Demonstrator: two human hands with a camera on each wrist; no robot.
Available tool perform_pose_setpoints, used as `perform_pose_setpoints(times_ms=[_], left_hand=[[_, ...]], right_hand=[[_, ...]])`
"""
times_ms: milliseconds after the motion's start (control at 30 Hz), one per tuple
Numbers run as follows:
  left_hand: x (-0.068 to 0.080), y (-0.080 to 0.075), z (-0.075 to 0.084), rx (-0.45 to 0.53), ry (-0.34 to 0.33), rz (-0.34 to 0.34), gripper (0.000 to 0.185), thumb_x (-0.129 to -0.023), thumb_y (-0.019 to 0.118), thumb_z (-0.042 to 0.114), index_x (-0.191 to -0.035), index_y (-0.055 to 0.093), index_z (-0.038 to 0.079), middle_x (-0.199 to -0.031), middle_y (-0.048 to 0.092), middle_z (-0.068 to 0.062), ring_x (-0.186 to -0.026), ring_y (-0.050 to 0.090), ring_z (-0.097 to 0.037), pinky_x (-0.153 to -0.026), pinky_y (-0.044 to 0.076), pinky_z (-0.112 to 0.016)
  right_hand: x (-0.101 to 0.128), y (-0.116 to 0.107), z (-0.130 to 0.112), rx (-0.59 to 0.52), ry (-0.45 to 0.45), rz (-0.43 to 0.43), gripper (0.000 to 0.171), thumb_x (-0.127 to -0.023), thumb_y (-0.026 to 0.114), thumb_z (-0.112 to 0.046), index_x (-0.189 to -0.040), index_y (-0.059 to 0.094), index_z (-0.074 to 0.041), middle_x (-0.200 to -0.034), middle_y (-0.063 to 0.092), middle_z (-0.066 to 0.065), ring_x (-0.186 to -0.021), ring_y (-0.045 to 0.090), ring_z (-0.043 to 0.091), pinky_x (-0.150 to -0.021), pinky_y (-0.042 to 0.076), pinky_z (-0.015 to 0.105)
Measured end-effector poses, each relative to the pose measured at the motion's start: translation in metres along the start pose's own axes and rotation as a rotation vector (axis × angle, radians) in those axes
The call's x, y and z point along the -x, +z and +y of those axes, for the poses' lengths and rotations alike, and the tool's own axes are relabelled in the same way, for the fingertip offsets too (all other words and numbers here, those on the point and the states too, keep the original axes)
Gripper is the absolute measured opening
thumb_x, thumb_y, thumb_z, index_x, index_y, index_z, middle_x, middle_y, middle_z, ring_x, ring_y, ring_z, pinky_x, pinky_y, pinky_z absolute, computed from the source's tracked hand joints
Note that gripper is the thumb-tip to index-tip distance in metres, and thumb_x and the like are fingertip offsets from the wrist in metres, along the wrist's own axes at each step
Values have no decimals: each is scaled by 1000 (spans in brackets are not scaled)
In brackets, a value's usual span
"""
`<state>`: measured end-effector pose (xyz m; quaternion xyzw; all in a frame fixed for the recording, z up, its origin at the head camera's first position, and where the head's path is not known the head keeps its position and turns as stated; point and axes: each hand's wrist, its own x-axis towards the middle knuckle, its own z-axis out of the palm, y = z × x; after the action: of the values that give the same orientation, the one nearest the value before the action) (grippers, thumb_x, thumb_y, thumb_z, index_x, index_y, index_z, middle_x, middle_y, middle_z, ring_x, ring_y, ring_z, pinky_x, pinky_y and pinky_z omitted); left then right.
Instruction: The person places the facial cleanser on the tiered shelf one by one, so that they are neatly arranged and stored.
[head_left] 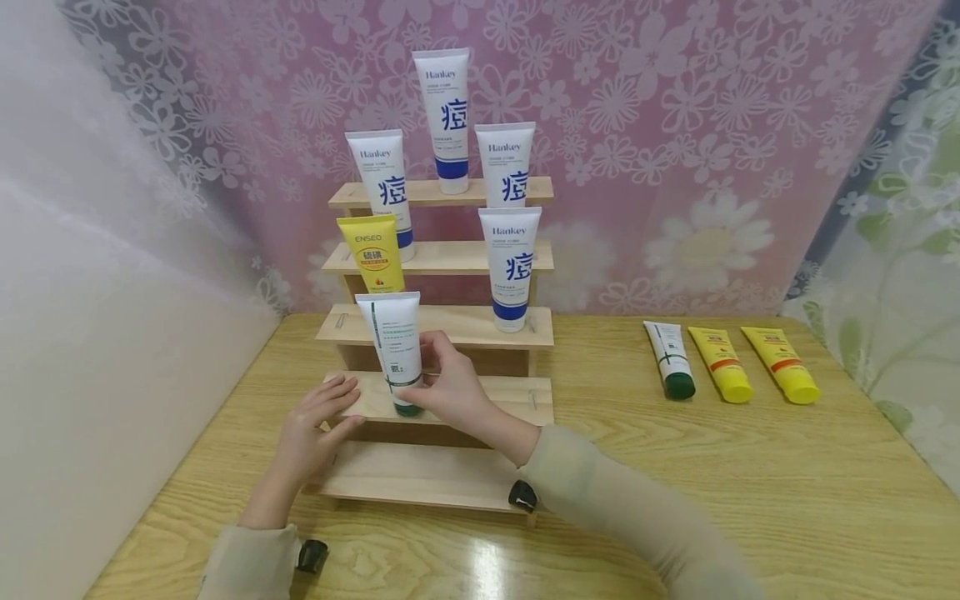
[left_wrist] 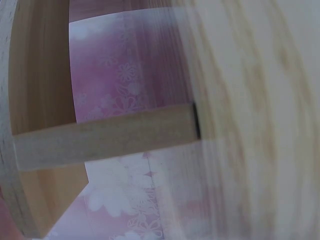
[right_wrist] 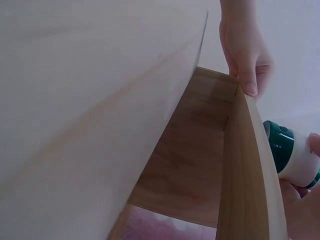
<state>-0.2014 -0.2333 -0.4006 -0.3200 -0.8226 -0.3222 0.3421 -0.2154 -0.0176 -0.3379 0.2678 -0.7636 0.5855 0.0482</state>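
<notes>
My right hand [head_left: 457, 392] holds a white tube with a dark green cap [head_left: 397, 350] between thumb and fingers. The tube stands upright, cap down, at the second-lowest step of a wooden tiered stand [head_left: 517, 396]. In the right wrist view, its green cap [right_wrist: 281, 145] shows just beyond the board's edge. My left hand [head_left: 311, 425] rests at the left end of that same step, fingers on top and thumb along the front edge. In the right wrist view, the left thumb [right_wrist: 250, 85] touches the board.
Upper steps carry several white-and-blue tubes [head_left: 510, 267] and a yellow tube [head_left: 371, 250]. On the table [head_left: 637, 492] at right lie another white tube with a green cap [head_left: 670, 358] and two yellow tubes [head_left: 722, 364]. A wall [head_left: 112, 292] borders the left side.
</notes>
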Motion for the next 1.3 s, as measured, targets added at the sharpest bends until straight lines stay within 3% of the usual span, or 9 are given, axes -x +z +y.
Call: perform_pose_setpoints(times_ms=[233,1033,1133,1300], left_hand=[[0,1,-1,-9,4,0,37,-60,67,16,-92,59,0,-100,53,-11,-98,42,-28,-87,30,-34],[-1,0,1,-3,-1,-4,36,-60,67,15,-91,59,-1,-100,52,-13,-98,42,-29,-87,30,-35],[-1,0,1,-10,2,-7,36,-60,67,16,-91,59,-1,-100,52,-12,-98,42,-29,-87,30,-34],[0,0,0,-21,5,-11,36,-61,67,17,-92,59,0,-100,52,-12,-98,42,-28,-88,30,-34]], right_hand=[[-6,10,-2,34,-64,-3,57,-61,68,-10,-107,34,-14,-94,48,-2,-86,46,6,-71,42,16],[-15,18,0,74,-42,-56,55,-62,66,-14,-107,33,-14,-96,46,-4,-89,43,2,-72,39,12],[-11,15,-13,83,-19,-58,54,-63,66,-10,-106,34,-12,-97,46,-1,-90,44,5,-74,40,14],[-12,14,-9,79,3,-73,55,-63,66,-15,-108,34,-15,-100,46,-2,-93,43,6,-77,39,19]])
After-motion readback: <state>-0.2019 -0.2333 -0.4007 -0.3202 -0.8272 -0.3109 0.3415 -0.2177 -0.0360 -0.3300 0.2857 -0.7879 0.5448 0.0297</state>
